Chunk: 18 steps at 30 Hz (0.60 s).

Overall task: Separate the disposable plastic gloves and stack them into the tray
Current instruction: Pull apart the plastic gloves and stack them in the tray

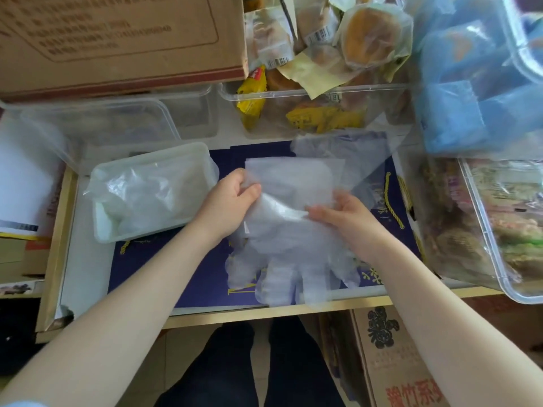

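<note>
gloves: clear, frosted | tray: translucent white | mat: navy, gold

Two hands are showing, a left hand and a right hand. One white tray is sitting on one blue mat. One pile of see-through gloves is lying there; the gloves are too thin to count. Two brown boxes are showing, a big box up top and a low box. Four clear tubs are sitting around: an empty tub, a second tub, a snack tub and a side tub.
</note>
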Available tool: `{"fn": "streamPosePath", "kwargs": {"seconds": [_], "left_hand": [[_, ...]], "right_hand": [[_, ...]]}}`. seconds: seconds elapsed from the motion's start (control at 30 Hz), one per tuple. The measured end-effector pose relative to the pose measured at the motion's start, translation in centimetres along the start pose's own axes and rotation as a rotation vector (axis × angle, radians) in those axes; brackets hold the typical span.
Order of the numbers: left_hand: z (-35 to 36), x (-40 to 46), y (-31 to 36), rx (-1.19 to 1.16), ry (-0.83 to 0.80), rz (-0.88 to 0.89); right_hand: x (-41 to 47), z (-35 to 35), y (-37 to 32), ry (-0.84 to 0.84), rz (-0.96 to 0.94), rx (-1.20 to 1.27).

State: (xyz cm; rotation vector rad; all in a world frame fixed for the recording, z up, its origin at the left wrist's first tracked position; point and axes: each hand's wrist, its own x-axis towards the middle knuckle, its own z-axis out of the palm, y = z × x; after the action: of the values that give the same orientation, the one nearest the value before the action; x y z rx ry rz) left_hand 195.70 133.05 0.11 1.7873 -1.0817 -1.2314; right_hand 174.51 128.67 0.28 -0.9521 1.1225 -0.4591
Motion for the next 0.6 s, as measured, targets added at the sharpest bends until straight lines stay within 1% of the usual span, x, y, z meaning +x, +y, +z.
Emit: {"fn": "streamPosePath", "kwargs": {"seconds": [0.07, 0.1, 0.17, 0.23, 0.27, 0.3, 0.37, 0.4, 0.43, 0.47, 0.53, 0.6], "left_hand": [[-0.3, -0.2, 0.0, -0.045, 0.106, 0.011], [-0.5, -0.2, -0.1, -0.078, 0.184, 0.009], [-1.6, 0.0, -0.3, -0.115, 0.363, -0.014], [-2.9, 0.1, -0.6, -0.07, 0.472, -0.017], [-3.4, 0.0, -0.6, -0.011, 0.488, -0.007], [-3.8, -0.2, -0.6, 0.047, 0.475, 0.007], [-4.1, -0.7, -0.4, 0.138, 0.382, 0.023], [-4.0, -1.1, -0.3, 0.171, 0.315, 0.028], [-3.8, -1.5, -0.3, 0.198, 0.243, 0.043], [-3.7, -1.8, -0.4, 0.226, 0.18, 0.065], [-3.4, -2.4, -0.6, 0.29, 0.082, 0.102], [-3.0, -2.9, -0.5, 0.318, 0.003, 0.134]], "right_hand": [[-0.4, 0.1, 0.3, -0.077, 0.029, -0.14], [-0.6, 0.3, 0.5, -0.124, 0.067, -0.213], [-0.9, 0.6, 1.1, -0.226, 0.142, -0.275], [-0.8, 0.6, 1.9, -0.275, 0.146, -0.348], [-0.5, 0.4, 2.2, -0.228, 0.092, -0.429], [0.0, 0.0, 2.4, -0.109, 0.009, -0.522], [1.4, -1.4, 2.1, 0.292, -0.169, -0.752], [2.0, -2.0, 1.8, 0.471, -0.211, -0.884], [2.6, -2.7, 1.6, 0.579, -0.198, -1.007], [3.1, -3.3, 1.5, 0.623, -0.144, -1.108], [3.9, -4.1, 1.5, 0.615, -0.003, -1.231], [4.3, -4.4, 1.9, 0.612, 0.068, -1.304]]}}
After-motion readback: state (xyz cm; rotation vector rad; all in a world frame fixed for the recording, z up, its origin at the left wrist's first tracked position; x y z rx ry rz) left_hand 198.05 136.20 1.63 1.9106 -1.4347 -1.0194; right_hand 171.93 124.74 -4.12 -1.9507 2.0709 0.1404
